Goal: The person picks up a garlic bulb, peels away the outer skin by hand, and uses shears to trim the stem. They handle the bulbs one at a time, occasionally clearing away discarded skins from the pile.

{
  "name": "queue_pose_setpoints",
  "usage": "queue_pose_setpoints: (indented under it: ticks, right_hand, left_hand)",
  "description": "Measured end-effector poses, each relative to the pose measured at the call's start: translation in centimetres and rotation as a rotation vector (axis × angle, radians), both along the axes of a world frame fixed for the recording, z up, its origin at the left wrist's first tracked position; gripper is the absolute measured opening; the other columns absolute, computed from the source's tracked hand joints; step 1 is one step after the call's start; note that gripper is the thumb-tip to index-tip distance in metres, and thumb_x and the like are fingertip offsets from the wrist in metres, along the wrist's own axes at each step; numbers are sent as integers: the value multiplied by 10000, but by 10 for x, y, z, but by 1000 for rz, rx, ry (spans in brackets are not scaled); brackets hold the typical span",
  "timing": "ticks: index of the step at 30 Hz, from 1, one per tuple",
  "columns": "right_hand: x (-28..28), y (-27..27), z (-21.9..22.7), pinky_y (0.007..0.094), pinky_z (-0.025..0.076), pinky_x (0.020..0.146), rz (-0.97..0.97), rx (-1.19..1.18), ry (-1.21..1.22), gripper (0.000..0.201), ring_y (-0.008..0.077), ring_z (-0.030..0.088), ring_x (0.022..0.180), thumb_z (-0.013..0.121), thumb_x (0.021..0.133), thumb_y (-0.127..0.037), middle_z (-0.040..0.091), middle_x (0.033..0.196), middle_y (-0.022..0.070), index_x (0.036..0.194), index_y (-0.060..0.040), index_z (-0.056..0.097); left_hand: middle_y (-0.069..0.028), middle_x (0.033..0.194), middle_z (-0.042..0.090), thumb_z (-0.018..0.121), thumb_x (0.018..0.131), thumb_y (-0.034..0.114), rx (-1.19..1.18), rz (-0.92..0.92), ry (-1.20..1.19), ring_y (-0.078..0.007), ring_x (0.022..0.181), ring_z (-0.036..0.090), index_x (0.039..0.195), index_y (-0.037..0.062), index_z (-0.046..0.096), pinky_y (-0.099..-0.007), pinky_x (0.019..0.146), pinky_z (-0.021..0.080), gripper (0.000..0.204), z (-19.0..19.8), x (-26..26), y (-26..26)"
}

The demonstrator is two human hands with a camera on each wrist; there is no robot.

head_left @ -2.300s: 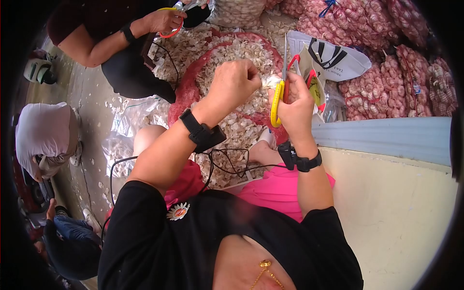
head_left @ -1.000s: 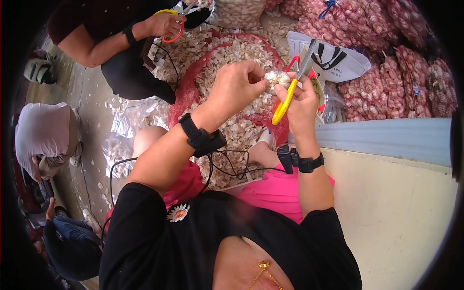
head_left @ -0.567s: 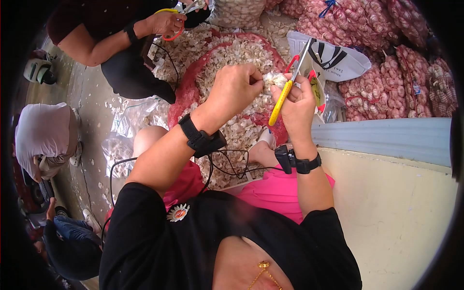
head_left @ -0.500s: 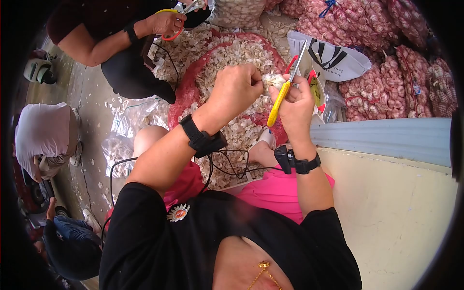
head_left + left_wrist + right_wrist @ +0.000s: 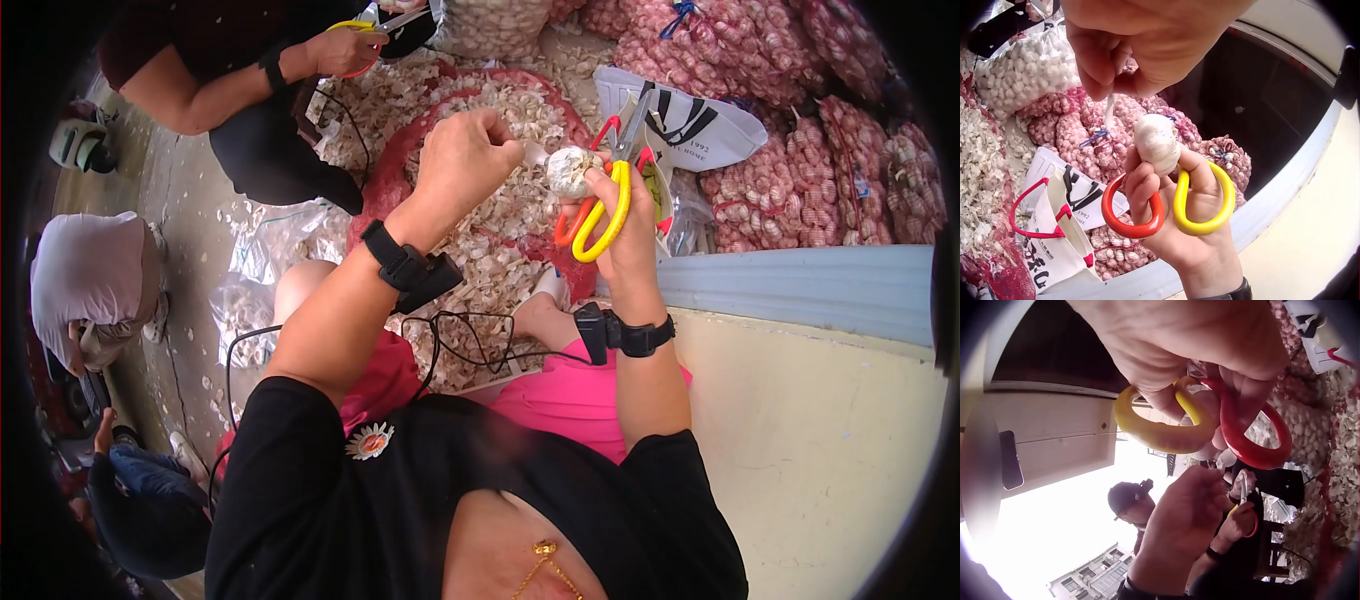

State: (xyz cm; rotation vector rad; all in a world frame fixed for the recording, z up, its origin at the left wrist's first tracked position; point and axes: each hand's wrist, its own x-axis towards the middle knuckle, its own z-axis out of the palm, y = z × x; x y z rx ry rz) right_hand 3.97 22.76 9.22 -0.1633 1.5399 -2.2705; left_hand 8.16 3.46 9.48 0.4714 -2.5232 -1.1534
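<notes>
My right hand (image 5: 630,220) holds a white garlic bulb (image 5: 571,172) at its fingertips. The same hand also grips scissors, their yellow handle loop (image 5: 1205,199) and red handle loop (image 5: 1132,215) on either side of its fingers; in the head view the blades (image 5: 633,125) point away from me. Left of the bulb, my left hand (image 5: 465,165) has its fingers curled in. Between its thumb and fingers a thin pale strip of garlic skin (image 5: 1110,109) is pinched, hanging just above the bulb in the left wrist view.
Garlic skins (image 5: 490,290) heap over red netting (image 5: 385,200) below my hands. A white tote bag (image 5: 690,120) and net sacks of garlic (image 5: 760,190) stand to the right, behind a pale ledge (image 5: 800,285). Another person's hand (image 5: 345,50) holds scissors opposite; a black cable (image 5: 470,330) crosses my lap.
My left hand has pulled away from the garlic bulb, up and left, with the strip of skin. The right hand has turned, so the bulb and both scissor loops now show more fully.
</notes>
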Motion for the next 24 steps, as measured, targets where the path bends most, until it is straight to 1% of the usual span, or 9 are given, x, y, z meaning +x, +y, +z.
queue_pose_setpoints:
  ticks: [1, 2, 3, 5, 6, 7, 10, 16, 24]
  right_hand:
    - [-2, 2, 0, 301, 596, 612, -4, -1, 0, 362, 186, 678, 705, 684, 877, -119, 639, 964, 96, 1176, -8, 512]
    - [-4, 3, 0, 300, 593, 611, 8, -22, -15, 363, 187, 678, 703, 682, 883, -132, 641, 963, 96, 1178, -7, 512]
    - [-5, 4, 0, 298, 590, 609, 20, -43, -29, 365, 187, 677, 702, 681, 888, -145, 643, 961, 95, 1181, -7, 512]
    - [-4, 4, 2, 295, 582, 602, 15, -20, -32, 370, 188, 676, 700, 675, 900, -171, 645, 961, 93, 1191, -7, 515]
    - [-4, 4, 3, 291, 580, 614, 32, -5, -37, 369, 185, 676, 713, 675, 898, -150, 645, 967, 91, 1198, -4, 517]
    - [-4, 4, 4, 287, 577, 625, 50, 9, -40, 370, 181, 677, 726, 675, 896, -130, 646, 973, 89, 1205, -1, 520]
    - [-5, 3, -8, 293, 585, 697, 152, -23, -9, 391, 182, 683, 804, 677, 880, -70, 652, 1023, 102, 1231, 5, 521]
    - [-2, 3, -3, 327, 588, 802, 162, -24, 53, 472, 205, 680, 928, 653, 863, -9, 648, 1108, 155, 1303, 35, 488]
    - [-4, 3, -5, 309, 586, 758, 125, -5, 72, 465, 199, 687, 852, 643, 869, -10, 651, 1080, 153, 1302, 48, 483]
  left_hand:
    - [-121, 649, 650, 651, 715, 168, -4, 17, -5, -214, 599, 644, 775, 5, 667, -346, 622, 507, 174, 0, 1, -3]
    - [-83, 649, 655, 673, 808, 205, 18, -2, -60, -153, 597, 641, 789, 7, 666, -304, 607, 510, 199, 0, 2, -5]
    - [-83, 649, 655, 673, 808, 205, 17, -7, -61, -153, 597, 641, 789, 7, 666, -304, 607, 510, 199, 0, 1, -5]
    - [-52, 753, 681, 663, 915, 291, 517, -193, -171, -106, 611, 638, 855, 13, 668, -252, 609, 522, 284, 0, 1, -5]
    - [-48, 885, 694, 634, 957, 357, 556, -287, -157, -108, 676, 656, 1005, 4, 654, -227, 627, 536, 357, 3, 3, 0]
    - [-48, 885, 694, 634, 957, 357, 556, -287, -158, -108, 676, 656, 1005, 4, 654, -227, 627, 536, 357, 4, 4, 5]
    - [-65, 965, 698, 672, 933, 295, 821, -563, -242, -116, 798, 674, 1213, 6, 577, -231, 655, 549, 414, 5, 5, 9]
    - [-119, 1075, 670, 694, 912, 149, 1021, -463, -130, -172, 844, 697, 1152, -7, 571, -257, 738, 592, 311, -2, 6, 14]
    - [-133, 1079, 663, 641, 944, 112, 1303, -427, -163, -242, 937, 706, 1144, -16, 544, -261, 766, 601, 256, -3, 4, 12]
